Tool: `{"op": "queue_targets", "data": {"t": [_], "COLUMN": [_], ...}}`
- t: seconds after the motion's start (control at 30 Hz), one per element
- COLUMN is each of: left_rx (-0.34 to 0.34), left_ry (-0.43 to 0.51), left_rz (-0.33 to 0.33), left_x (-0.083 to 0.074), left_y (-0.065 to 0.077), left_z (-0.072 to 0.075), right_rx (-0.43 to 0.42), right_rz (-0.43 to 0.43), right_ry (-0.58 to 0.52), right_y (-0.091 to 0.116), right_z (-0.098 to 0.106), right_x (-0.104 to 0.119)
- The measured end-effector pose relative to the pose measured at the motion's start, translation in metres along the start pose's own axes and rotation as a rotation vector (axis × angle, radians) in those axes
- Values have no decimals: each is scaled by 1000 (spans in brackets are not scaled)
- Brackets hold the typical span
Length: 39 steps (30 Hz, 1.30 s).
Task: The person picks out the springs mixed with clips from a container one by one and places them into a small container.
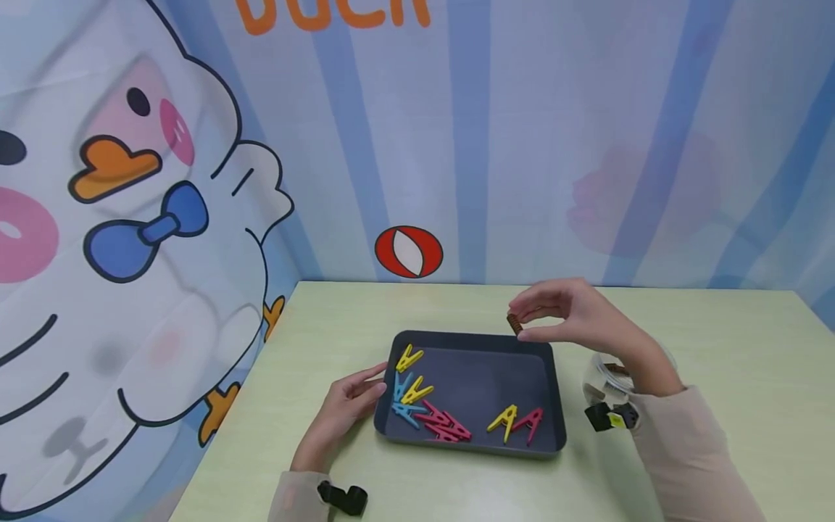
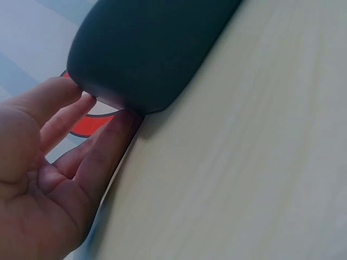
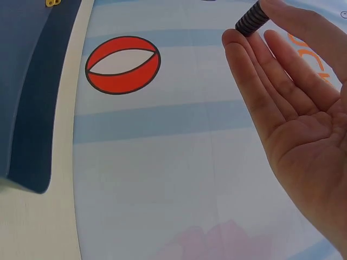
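Note:
In the head view, my right hand (image 1: pixel 577 312) pinches a small ribbed cylinder (image 1: pixel 514 324) between thumb and fingertips, above the back right corner of the dark grey tray (image 1: pixel 470 336). Seen from the right wrist, the cylinder (image 3: pixel 252 20) looks dark and ringed, its upper end under the thumb. My left hand (image 1: pixel 349 406) touches the tray's left outer wall with its fingertips, thumb apart from the fingers. Inside the tray lie yellow clothespins (image 1: pixel 504 421), blue clothespins (image 1: pixel 407 412) and several pinkish-red clothespins (image 1: pixel 454 424), mostly along the left side.
A clear container (image 1: pixel 596 380) with something brown inside stands right of the tray, partly behind my right forearm. The pale table (image 1: pixel 730 348) ends at a blue striped backdrop (image 1: pixel 522 145) with a cartoon duck at left.

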State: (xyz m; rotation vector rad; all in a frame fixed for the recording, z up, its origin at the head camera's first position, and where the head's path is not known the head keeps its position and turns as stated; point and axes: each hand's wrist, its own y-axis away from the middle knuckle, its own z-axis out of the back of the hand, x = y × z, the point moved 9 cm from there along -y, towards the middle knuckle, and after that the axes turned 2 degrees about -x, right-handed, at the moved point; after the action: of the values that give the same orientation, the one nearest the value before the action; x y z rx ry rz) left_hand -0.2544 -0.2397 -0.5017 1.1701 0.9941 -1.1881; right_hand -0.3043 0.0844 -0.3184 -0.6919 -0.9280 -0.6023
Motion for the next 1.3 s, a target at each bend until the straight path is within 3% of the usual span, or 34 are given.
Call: {"op": "queue_targets", "data": {"t": [0.43, 0.97, 1.3], "left_rx": [-11, -18, -24], "left_ry": [-2, -9, -15], "left_rz": [7, 14, 18], "left_x": [2, -1, -2], "left_y": [-3, 2, 2], "left_z": [0, -1, -1], "right_rx": [-81, -129, -200], "right_rz": [-20, 6, -9], "right_ry": [146, 105, 179], "right_y": [22, 52, 75], "right_z": [23, 38, 56], "right_x": [4, -5, -18]}}
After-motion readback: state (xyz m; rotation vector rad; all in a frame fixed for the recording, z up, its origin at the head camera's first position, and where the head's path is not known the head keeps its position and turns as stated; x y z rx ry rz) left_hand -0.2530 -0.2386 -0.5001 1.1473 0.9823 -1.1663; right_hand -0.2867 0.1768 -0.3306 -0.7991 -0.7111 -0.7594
